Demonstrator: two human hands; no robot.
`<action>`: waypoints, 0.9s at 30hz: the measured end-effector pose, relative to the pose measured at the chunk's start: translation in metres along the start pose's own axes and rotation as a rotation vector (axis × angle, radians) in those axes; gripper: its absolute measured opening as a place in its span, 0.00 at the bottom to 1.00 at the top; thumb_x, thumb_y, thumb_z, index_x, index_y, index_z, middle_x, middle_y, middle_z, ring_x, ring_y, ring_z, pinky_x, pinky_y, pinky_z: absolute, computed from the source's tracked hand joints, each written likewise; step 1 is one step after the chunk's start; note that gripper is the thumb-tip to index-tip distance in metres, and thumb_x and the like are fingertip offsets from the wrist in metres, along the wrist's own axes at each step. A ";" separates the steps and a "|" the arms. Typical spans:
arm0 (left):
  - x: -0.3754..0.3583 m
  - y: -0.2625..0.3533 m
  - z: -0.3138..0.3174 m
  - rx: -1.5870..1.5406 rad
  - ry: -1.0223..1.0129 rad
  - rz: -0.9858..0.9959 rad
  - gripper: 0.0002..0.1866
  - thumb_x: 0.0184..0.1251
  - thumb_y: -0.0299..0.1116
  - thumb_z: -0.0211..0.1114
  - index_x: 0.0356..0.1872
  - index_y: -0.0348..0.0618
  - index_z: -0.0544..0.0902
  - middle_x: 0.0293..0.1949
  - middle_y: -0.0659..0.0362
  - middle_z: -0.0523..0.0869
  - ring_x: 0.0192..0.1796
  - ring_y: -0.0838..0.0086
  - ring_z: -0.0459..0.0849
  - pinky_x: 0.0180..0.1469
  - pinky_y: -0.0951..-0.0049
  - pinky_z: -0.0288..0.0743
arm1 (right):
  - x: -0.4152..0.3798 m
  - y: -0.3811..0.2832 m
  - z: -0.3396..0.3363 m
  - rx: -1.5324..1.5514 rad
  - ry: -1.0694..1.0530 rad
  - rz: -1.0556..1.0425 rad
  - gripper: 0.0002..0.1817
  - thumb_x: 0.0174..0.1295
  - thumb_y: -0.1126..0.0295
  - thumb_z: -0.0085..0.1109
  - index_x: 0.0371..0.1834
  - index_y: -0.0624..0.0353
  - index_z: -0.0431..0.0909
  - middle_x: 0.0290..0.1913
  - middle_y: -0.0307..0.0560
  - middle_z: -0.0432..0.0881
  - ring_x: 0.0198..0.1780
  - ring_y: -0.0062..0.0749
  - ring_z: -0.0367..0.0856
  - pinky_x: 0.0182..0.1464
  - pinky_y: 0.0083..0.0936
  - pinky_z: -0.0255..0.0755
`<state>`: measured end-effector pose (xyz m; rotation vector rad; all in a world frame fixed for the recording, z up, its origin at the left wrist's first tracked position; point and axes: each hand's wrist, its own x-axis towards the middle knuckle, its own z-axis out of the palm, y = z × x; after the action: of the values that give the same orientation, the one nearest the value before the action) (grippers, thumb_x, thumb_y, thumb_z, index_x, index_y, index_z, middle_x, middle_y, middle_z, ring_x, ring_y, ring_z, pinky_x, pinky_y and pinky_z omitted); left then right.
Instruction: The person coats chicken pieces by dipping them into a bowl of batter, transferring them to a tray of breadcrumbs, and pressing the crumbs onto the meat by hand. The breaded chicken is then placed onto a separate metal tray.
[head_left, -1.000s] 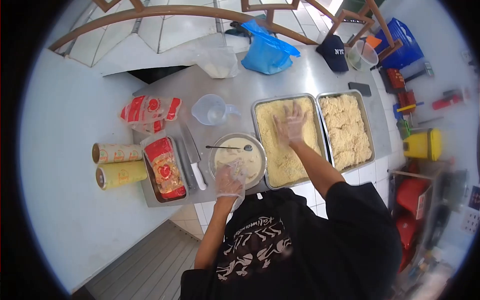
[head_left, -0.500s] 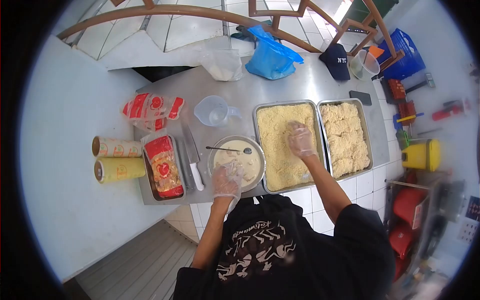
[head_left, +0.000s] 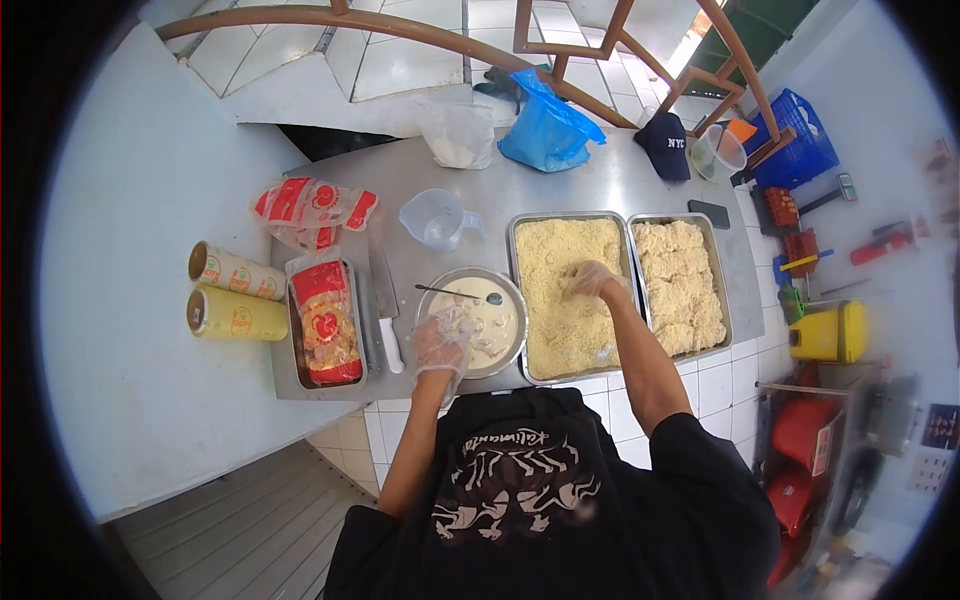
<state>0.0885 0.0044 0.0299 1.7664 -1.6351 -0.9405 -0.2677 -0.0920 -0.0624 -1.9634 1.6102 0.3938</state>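
Bag, glossy red-printed plastic, inside a narrow metal tray. Knife (head_left: 389, 320), white-handled. Left hand (head_left: 442, 341), clear-gloved, over the left side of a round metal bowl (head_left: 522, 342) of milky liquid (head_left: 497, 328) with pale lumps; finger closure cannot be told. Right hand (head_left: 594, 281), gloved, fingers bent into grainy yellow crumbs (head_left: 570, 335), trayed; grip cannot be told. Craggy coated pieces (head_left: 682, 285), adjacent tray.
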 end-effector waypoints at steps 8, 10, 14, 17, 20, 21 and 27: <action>-0.006 0.012 0.000 -0.105 -0.012 -0.052 0.18 0.58 0.36 0.75 0.48 0.38 0.88 0.45 0.46 0.89 0.46 0.57 0.89 0.51 0.63 0.80 | -0.023 0.001 -0.001 0.317 0.044 0.118 0.18 0.54 0.52 0.68 0.37 0.56 0.87 0.33 0.51 0.88 0.36 0.40 0.87 0.40 0.32 0.79; -0.006 0.010 0.004 -0.100 0.002 -0.064 0.18 0.58 0.36 0.75 0.47 0.38 0.88 0.44 0.46 0.89 0.47 0.56 0.89 0.51 0.63 0.80 | -0.024 -0.001 0.002 0.316 0.086 0.104 0.19 0.52 0.55 0.68 0.38 0.58 0.86 0.34 0.54 0.88 0.38 0.42 0.87 0.42 0.32 0.79; 0.000 -0.017 0.021 -0.167 -0.018 -0.048 0.18 0.57 0.37 0.75 0.46 0.38 0.88 0.43 0.46 0.89 0.46 0.55 0.89 0.51 0.62 0.80 | -0.025 0.002 0.010 0.254 0.205 0.063 0.20 0.50 0.55 0.69 0.38 0.61 0.85 0.36 0.59 0.87 0.39 0.45 0.86 0.43 0.32 0.78; 0.000 -0.023 0.023 -0.145 0.005 -0.011 0.18 0.57 0.39 0.74 0.45 0.38 0.88 0.42 0.46 0.89 0.45 0.54 0.88 0.49 0.60 0.80 | -0.060 -0.029 -0.036 0.248 0.110 0.139 0.21 0.50 0.58 0.72 0.40 0.62 0.84 0.34 0.54 0.87 0.35 0.39 0.83 0.42 0.30 0.76; -0.002 -0.022 0.020 -0.163 0.000 -0.026 0.15 0.60 0.33 0.71 0.48 0.39 0.88 0.42 0.53 0.91 0.44 0.69 0.90 0.49 0.69 0.81 | -0.072 -0.024 -0.044 0.471 0.095 0.137 0.22 0.48 0.59 0.76 0.40 0.64 0.83 0.32 0.46 0.85 0.34 0.31 0.80 0.40 0.28 0.75; -0.003 -0.016 0.015 -0.154 0.002 -0.012 0.17 0.59 0.36 0.73 0.47 0.38 0.88 0.42 0.49 0.90 0.45 0.62 0.89 0.49 0.65 0.80 | -0.079 -0.024 -0.046 0.468 0.091 0.139 0.22 0.48 0.59 0.76 0.40 0.64 0.83 0.32 0.46 0.85 0.34 0.31 0.80 0.40 0.28 0.75; -0.003 -0.016 0.009 -0.178 -0.004 -0.018 0.18 0.57 0.37 0.74 0.46 0.38 0.88 0.43 0.46 0.89 0.46 0.56 0.89 0.51 0.63 0.80 | -0.148 -0.045 -0.121 0.552 0.258 0.189 0.25 0.46 0.67 0.81 0.47 0.64 0.85 0.38 0.42 0.87 0.39 0.24 0.82 0.43 0.23 0.76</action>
<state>0.0911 0.0099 0.0126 1.6620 -1.4909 -1.0633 -0.2743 -0.0397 0.1267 -1.4891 1.8273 -0.2307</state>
